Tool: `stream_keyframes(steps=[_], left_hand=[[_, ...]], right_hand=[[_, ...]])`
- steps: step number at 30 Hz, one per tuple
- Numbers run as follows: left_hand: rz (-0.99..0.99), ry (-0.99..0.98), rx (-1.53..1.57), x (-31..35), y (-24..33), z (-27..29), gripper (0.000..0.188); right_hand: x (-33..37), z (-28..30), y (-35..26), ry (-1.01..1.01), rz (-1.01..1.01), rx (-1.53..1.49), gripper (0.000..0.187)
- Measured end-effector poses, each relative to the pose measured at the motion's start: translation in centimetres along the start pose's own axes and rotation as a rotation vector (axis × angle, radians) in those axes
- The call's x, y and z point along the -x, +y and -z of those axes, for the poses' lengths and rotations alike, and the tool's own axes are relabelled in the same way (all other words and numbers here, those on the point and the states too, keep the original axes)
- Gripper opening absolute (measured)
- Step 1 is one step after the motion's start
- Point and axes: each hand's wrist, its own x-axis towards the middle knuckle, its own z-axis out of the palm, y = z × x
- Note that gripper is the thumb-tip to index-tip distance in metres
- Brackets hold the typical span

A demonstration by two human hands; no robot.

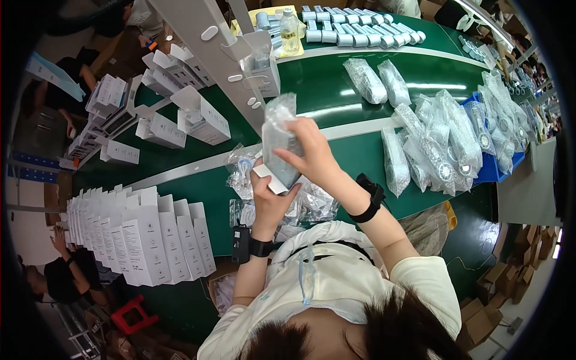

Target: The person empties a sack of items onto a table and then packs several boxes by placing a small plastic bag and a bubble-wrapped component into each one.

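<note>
In front of my chest, my left hand (273, 201) is closed around the lower end of a small white box (271, 180), whose flaps stick out by the fingers. My right hand (309, 150) is wrapped round a bubble-wrapped item (280, 111) at the box; its clear wrap rises above my fingers. How far the item sits inside the box is hidden by my hands. Below and beside them on the green table lie clear bags with white cables (243, 174) and other small bagged parts (318, 201).
Open white boxes (144, 246) stand in a row at the left. Bubble-wrapped items (441, 141) pile up at the right beside a blue bin (493, 169). A grey post (222, 54) rises ahead. Pale blue devices (360, 30) and a bottle (289, 33) stand at the back.
</note>
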Motion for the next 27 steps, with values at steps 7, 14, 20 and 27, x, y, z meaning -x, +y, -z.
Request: stream_keyframes(steps=[7, 14, 20, 27], left_hand=[[-0.046, 0.116, 0.139, 1.9, -4.3, 1.9, 0.065], [0.094, -0.012, -0.144, 0.3, -1.4, 4.6, 0.048], [0.258, 0.023, -0.248, -1.7, 1.0, 6.6, 0.041], [0.267, 0.019, -0.379, -2.4, -0.5, 8.2, 0.02]], right_hand=[[6.4, 2.3, 9.4, -0.248, -0.412, 0.224, 0.045], [12.7, 1.3, 15.5, -0.651, -0.731, 0.207, 0.043], [11.5, 3.8, 14.0, -0.873, -0.551, 0.15, 0.033], [5.3, 7.7, 8.5, -0.41, -0.896, -0.067, 0.028]])
